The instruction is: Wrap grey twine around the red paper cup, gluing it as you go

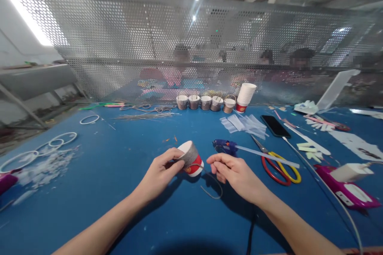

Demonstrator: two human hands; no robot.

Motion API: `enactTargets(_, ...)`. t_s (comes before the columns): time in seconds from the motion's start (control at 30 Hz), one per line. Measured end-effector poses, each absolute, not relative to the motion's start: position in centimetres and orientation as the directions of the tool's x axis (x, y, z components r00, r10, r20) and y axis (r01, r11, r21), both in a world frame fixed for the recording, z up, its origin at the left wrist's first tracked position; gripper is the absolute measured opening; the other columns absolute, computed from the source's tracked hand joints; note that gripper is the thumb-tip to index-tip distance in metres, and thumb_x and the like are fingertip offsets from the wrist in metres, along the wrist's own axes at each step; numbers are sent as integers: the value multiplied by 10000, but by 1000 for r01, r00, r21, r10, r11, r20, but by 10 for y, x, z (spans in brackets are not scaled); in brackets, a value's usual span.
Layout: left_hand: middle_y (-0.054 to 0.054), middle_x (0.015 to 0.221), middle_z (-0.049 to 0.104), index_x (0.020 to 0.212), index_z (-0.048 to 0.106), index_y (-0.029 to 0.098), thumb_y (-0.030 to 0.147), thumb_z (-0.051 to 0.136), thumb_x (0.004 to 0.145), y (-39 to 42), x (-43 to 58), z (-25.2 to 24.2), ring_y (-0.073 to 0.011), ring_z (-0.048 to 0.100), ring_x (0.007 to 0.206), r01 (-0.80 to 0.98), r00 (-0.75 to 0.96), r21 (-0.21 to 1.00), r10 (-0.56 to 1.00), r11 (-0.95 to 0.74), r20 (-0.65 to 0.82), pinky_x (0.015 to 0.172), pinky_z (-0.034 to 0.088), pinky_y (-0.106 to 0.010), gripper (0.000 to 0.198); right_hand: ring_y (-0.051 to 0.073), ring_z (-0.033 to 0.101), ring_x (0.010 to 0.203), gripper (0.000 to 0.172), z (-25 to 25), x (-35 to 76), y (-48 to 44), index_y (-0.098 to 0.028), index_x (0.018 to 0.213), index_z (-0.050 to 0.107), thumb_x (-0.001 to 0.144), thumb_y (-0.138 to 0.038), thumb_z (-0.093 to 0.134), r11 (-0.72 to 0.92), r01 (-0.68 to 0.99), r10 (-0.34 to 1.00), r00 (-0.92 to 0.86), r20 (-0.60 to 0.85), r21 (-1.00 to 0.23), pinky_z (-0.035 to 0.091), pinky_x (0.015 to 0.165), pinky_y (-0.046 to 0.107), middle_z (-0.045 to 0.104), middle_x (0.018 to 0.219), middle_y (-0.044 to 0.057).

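Observation:
A paper cup (190,158), tilted on its side, is held in my left hand (163,170), fingers around its rim end. Grey cord wraps the rim part of the cup, and the red base part still shows. The loose end of the cord (220,191) hangs down and curls over the blue table. Just right of the cup is my right hand (231,171), thumb and fingers pressed together near the cord; what they pinch is too small to make out. Behind that hand lies a blue glue gun (225,146) with a clear glue stick.
Several wrapped cups (206,102) and a stack of paper cups (246,95) stand by the perforated screen (119,40). Scissors (277,167), a phone (275,126), clear strips (245,124) and a magenta power strip (348,191) lie right. White rings (55,143) lie left.

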State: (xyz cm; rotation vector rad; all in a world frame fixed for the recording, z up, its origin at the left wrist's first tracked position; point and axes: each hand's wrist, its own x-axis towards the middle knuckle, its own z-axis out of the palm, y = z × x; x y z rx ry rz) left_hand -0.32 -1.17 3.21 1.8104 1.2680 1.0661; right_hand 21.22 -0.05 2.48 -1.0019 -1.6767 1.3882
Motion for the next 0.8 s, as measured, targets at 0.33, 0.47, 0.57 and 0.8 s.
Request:
enactTargets(0.33, -6, 693, 571, 737, 631, 155, 255, 488, 807, -16, 4, 28, -131, 485, 629, 498, 142, 828, 966, -257, 214, 608, 386, -239, 187, 108, 488, 568, 85, 6, 196, 1, -169, 778, 648, 828, -179, 581, 423, 293, 883, -344, 318, -857, 378, 543, 224, 562, 633, -27)
enactTargets(0.47, -19, 718, 603, 790, 645, 151, 269, 495, 803, -16, 4, 27, -147, 514, 666, 505, 167, 823, 965, -261, 204, 624, 398, -249, 192, 130, 552, 649, 119, 0, 191, -1, -181, 847, 656, 868, -137, 547, 636, 346, 766, -387, 513, -689, 429, 620, 237, 598, 721, 3)
enactTargets(0.57, -22, 750, 620, 830, 647, 149, 241, 503, 792, -17, 5, 26, -148, 533, 683, 509, 191, 819, 963, -264, 191, 647, 413, -255, 175, 139, 556, 649, 136, -3, 188, -1, -166, 808, 635, 881, -135, 525, 684, 409, 729, -393, 560, -604, 436, 620, 244, 592, 711, 17)
enactTargets(0.8, -16, 760, 618, 859, 644, 156, 195, 534, 752, -17, 10, 21, -137, 538, 680, 528, 258, 794, 948, -300, 187, 640, 433, -246, 158, 121, 486, 545, 180, -8, 187, 1, -178, 677, 544, 831, -101, 490, 709, 521, 692, -382, 613, -475, 380, 540, 237, 539, 612, -11)
